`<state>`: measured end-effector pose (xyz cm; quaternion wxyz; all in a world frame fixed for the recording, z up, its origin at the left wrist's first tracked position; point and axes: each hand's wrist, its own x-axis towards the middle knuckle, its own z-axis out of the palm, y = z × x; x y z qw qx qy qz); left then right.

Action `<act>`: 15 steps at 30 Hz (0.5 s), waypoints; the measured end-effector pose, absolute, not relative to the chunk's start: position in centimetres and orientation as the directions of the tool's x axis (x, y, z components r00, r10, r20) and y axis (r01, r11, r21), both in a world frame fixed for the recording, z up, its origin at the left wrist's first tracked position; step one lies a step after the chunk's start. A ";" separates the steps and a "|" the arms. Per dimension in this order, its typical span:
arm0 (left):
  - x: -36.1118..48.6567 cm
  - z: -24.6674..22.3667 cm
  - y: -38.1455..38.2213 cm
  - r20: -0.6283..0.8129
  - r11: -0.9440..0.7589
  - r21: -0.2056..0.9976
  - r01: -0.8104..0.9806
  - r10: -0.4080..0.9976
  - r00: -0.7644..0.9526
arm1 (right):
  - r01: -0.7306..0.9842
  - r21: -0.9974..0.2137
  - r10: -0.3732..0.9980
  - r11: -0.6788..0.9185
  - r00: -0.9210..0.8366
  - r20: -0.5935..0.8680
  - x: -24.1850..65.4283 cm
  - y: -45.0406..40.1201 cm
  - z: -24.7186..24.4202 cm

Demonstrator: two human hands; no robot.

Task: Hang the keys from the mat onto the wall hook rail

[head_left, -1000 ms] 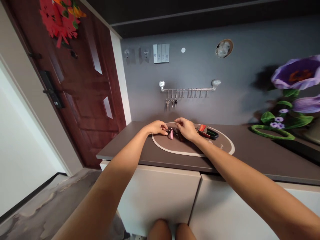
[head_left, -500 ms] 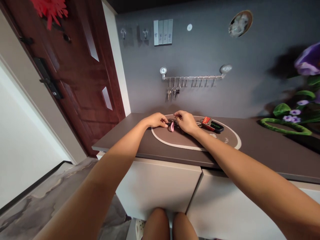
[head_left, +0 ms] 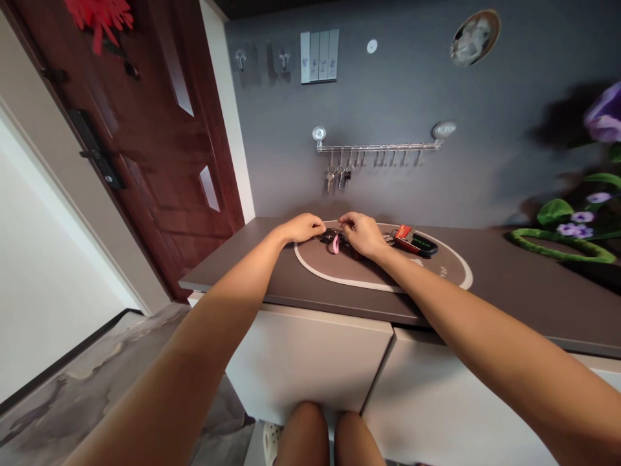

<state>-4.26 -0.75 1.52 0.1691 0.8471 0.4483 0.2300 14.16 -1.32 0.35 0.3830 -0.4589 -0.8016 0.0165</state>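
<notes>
On the brown oval mat (head_left: pixel 359 278) lies a cluster of dark keys (head_left: pixel 328 235) with a pink loop (head_left: pixel 336 244) beside it. My left hand (head_left: pixel 306 227) is at the left edge of this cluster, its fingertips pinched together; what they hold is too small to name. Over the right side of the cluster is my right hand (head_left: pixel 361 233), fingers bent and closed on something that I cannot make out. Right of it lie a red tag (head_left: pixel 406 239) and a black key case (head_left: pixel 424 244), partly overlapping.
A clear hook rail (head_left: pixel 378 147) on the grey wall carries several keys (head_left: pixel 340 176) at its left end. A green ring-shaped base (head_left: pixel 563 246) with purple flowers (head_left: pixel 575 226) stands at the right. The dark red door (head_left: pixel 160 162) is at the left.
My left hand has moved slightly up, and its fingertips have drawn back from the dark keys beside the pink loop. My right hand stays nearly in place. The view has shifted slightly.
</notes>
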 end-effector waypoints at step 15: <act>-3.4 2.4 -1.2 0.278 -0.321 0.929 0.183 0.934 0.224 | 0.673 -0.400 0.718 0.622 -0.287 0.634 13.9 -2.0 0.7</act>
